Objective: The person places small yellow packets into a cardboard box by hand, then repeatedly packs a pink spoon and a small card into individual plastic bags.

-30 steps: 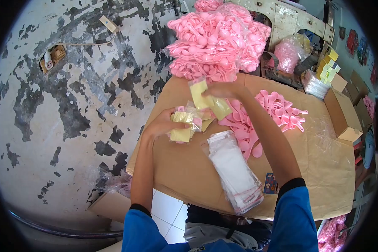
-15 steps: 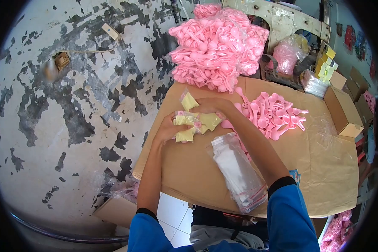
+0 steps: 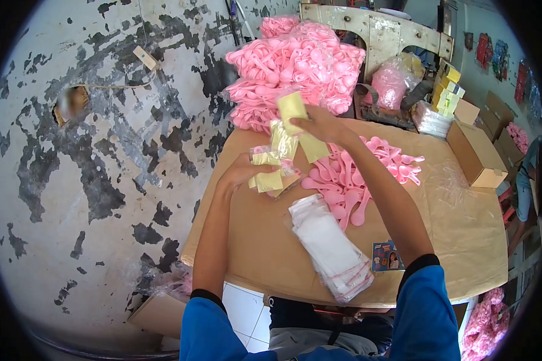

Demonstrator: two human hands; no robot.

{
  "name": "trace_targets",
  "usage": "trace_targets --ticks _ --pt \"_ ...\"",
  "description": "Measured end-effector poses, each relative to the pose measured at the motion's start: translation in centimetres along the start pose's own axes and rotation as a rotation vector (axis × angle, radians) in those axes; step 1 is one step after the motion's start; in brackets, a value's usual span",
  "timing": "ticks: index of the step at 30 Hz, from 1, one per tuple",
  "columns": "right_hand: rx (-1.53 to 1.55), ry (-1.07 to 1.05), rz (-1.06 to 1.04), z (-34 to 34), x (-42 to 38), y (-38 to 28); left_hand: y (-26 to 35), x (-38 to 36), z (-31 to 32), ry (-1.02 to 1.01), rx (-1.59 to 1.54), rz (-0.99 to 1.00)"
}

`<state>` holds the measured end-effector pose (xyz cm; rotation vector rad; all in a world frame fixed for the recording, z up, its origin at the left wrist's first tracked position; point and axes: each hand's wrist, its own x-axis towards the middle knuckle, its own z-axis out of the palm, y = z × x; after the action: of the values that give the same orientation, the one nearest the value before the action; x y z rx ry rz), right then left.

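My left hand (image 3: 238, 172) is closed around the edge of a bunch of small clear packets (image 3: 270, 182) with yellow cards and bits of pink inside. Up and to the right, my right hand (image 3: 324, 125) grips more of these yellow-card packets (image 3: 291, 108), lifted above the tabletop. Some packets hang between the two hands and overlap in this view. Loose pink spoons (image 3: 346, 198) lie in a heap under and beside my right forearm. Nearer to me rests a stack of clear plastic bags (image 3: 328, 246).
Big clear bags of pink spoons (image 3: 295, 66) are piled at the table's back left. Small printed cards (image 3: 386, 256) lie by my right elbow. A cardboard box (image 3: 476, 156) stands at the right edge. A person's arm (image 3: 524, 204) shows at far right.
My right hand has risen with yellow-card packets, drawing them up from the bunch at my left hand. The view has shifted slightly, and the printed cards now show more fully.
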<state>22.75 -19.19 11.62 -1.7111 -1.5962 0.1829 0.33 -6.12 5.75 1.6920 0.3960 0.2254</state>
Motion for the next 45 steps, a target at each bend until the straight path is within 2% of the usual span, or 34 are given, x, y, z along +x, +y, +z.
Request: trace_targets --ticks 3,6,9,11,12,13,15,16,17,18,20,21,22,24,25,26,29,30,31,33,34,35,36,37,38,39,40,41,42,44,45 --pt "0.045 0.175 0.064 -3.3 -2.5 0.6 -0.6 1.4 1.2 -0.115 0.094 0.028" --pt "0.064 0.23 0.026 -7.3 -6.1 0.0 0.6 1.1 3.6 -0.055 0.768 -0.053" --pt "0.142 0.359 0.12 -10.2 -10.9 -3.0 -1.5 3.3 2.4 -0.285 0.371 -0.061" --pt "0.165 0.416 0.101 -11.9 -14.2 -2.7 -1.1 3.0 2.6 -0.275 0.191 -0.105" --pt "0.163 0.511 0.09 -12.5 -16.3 -3.5 -0.7 2.7 2.6 -0.268 0.103 -0.13" --pt "0.141 0.52 0.158 -13.6 -18.6 -4.2 -0.3 2.5 2.0 -0.311 0.048 -0.078" --pt "0.163 0.675 0.188 -14.6 -23.8 -5.4 0.8 2.3 1.2 -0.399 -0.06 0.021" --pt "0.119 0.734 0.21 -15.4 -26.9 -5.5 1.7 1.5 2.3 -0.215 -0.015 0.126" --pt "0.063 0.885 0.286 -15.7 -30.1 -5.5 3.3 -0.1 3.7 -0.029 0.03 0.237" --pt "0.102 0.855 0.295 -16.8 -33.9 -5.3 5.2 -2.1 5.2 0.16 0.07 0.349" --pt "0.313 1.055 0.307 -16.9 -42.0 -4.4 10.2 -7.4 12.1 0.245 -0.193 0.28" --pt "0.457 1.319 0.297 -15.3 -48.4 -5.2 10.2 -9.1 17.7 0.246 -0.21 0.352" --pt "0.502 1.238 0.226 -14.1 -52.8 -4.8 10.0 -10.6 22.2 0.261 -0.223 0.447" --pt "0.602 1.126 0.101 -11.5 -58.9 -6.2 8.8 -12.6 30.2 0.1 -0.132 0.484" --pt "0.57 1.309 0.167 -9.7 -61.2 -7.2 6.8 -12.9 33.8 -0.023 -0.14 0.504" --pt "0.535 1.497 0.244 -8.0 -63.5 -8.2 6.0 -13.4 37.8 -0.131 -0.174 0.67" --pt "0.397 1.937 0.506 -4.2 -68.7 -11.8 3.8 -17.0 48.1 -0.427 -0.255 0.508" --pt "0.482 1.98 0.512 -2.7 -73.0 -12.3 2.5 -18.2 51.1 -0.552 -0.27 0.429" --pt "0.466 2.051 0.629 -1.6 -75.9 -13.0 0.0 -19.3 54.8 -0.674 -0.396 0.33" --pt "0.471 2.148 0.787 1.4 -82.0 -13.5 -3.0 -20.7 59.6 -0.806 -0.2 0.273" --pt "0.115 2.263 1.036 3.0 -83.1 -13.0 -6.2 -21.6 62.5 -0.899 -0.271 0.122" --pt "0.161 2.268 1.03 5.6 -86.0 -12.6 -10.4 -22.5 65.4 -0.941 -0.317 0.025" --pt "0.21 2.288 1.174 7.6 -87.4 -12.4 -14.4 -23.3 68.2 -0.975 -0.36 -0.076" --pt "0.264 2.303 1.312 9.4 -88.7 -11.9 -15.8 -23.2 69.3 -1.089 -0.373 -0.209" --pt "0.32 2.287 1.323 12.5 -91.7 -10.7 -17.1 -23.0 70.4 -1.194 -0.37 -0.346" --pt "0.375 2.262 1.338 15.4 -94.5 -9.9 -19.7 -23.6 71.7 -1.159 -0.258 -0.398" --pt "0.374 2.323 1.354 16.7 -93.9 -9.5 -22.1 -24.1 72.8 -1.125 -0.15 -0.453" --pt "0.374 2.38 1.367 17.7 -93.4 -8.9 -21.5 -23.5 72.9 -1.167 -0.044 -0.591" --pt "0.418 2.389 1.343 19.0 -94.0 -8.2 -20.4 -23.4 73.3 -1.141 -0.01 -0.638" --pt "0.55 2.372 1.232 22.2 -95.8 -6.1 -18.5 -23.4 73.5 -1.081 0.076 -0.729" --pt "0.685 2.381 1.228 22.9 -96.2 -5.4 -20.3 -23.8 74.3 -1.07 0.063 -0.684"
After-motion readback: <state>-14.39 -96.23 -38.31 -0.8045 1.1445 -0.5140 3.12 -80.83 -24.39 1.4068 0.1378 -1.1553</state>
